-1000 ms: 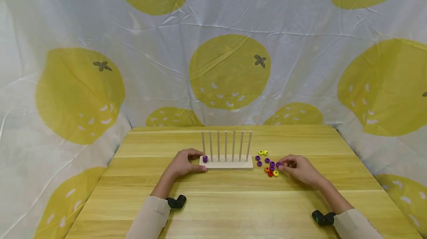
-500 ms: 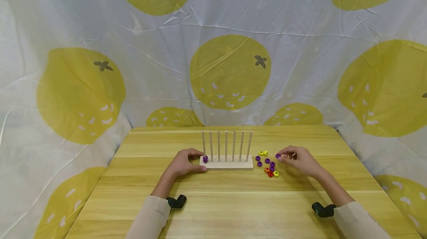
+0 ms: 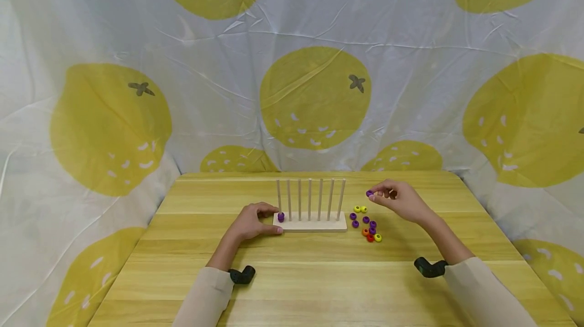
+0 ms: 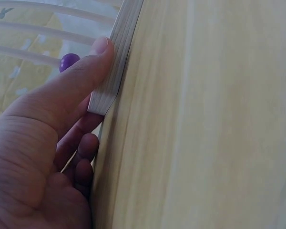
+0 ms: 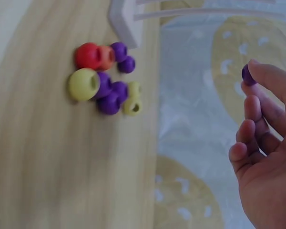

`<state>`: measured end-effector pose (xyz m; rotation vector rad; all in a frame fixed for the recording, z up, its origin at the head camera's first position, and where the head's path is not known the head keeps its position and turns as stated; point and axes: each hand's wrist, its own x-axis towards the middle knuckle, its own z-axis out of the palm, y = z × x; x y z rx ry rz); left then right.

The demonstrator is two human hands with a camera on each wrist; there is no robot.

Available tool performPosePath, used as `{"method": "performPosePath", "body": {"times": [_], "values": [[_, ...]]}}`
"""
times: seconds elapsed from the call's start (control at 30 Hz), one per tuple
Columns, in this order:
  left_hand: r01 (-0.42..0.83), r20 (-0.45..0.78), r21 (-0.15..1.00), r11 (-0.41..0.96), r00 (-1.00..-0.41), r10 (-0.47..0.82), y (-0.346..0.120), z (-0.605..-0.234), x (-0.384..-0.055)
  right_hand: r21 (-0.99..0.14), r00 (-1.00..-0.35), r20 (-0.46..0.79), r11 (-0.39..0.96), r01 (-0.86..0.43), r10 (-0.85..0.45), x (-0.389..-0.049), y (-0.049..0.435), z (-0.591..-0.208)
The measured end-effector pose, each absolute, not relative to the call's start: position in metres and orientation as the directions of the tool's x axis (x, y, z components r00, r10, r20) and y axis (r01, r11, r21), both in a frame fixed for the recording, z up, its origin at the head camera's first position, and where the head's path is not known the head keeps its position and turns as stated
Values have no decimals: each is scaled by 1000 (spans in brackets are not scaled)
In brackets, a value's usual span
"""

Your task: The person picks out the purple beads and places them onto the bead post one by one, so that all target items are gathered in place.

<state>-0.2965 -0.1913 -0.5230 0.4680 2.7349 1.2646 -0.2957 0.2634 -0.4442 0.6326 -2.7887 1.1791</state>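
Note:
My left hand (image 3: 250, 222) grips the left end of a pale wooden peg rack (image 3: 315, 225), thumb along its front edge and fingers behind. Several thin upright pegs (image 3: 309, 200) rise from the base in a row. Purple beads (image 3: 281, 217) sit low on the leftmost peg; one purple bead (image 4: 69, 62) shows beyond my thumb in the left wrist view. Raised above the table, my right hand (image 3: 401, 199) pinches a purple bead (image 5: 248, 75) between thumb and index finger, the other fingers loosely curled. It is to the right of the rack, behind the loose beads.
Loose beads lie on the wooden table (image 3: 319, 276) right of the rack: several purple beads (image 3: 366, 220), two yellow beads (image 3: 360, 209) at the back, and an orange bead (image 3: 365, 232), a red bead (image 3: 370, 238) and a yellow bead (image 3: 377, 238) in front. A lemon-patterned cloth (image 3: 219, 88) hangs behind.
My right hand has lifted a purple bead off the table beside the others and carried it up, away from me and slightly left. The left hand stays on the peg rack.

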Motion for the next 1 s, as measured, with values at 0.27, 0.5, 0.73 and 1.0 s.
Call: {"method": "performPosePath", "body": {"times": [0.27,0.5,0.73,1.0], "values": [[232,40,759,608,-949,312,-191,-523,-297,-687,-911,219,608,-398,-348,-301,243,-419],[229,38,758,611,-950,309,-192,-523,-297,-709,-908,206,583,-396,-366,-304,223,-405],[236,41,747,621,-950,311,-191,-524,-298,-719,-897,221,557,-415,-383,-309,204,-397],[233,44,748,622,-952,303,-192,-525,-298,-723,-888,244,537,-434,-389,-313,202,-392]]}}
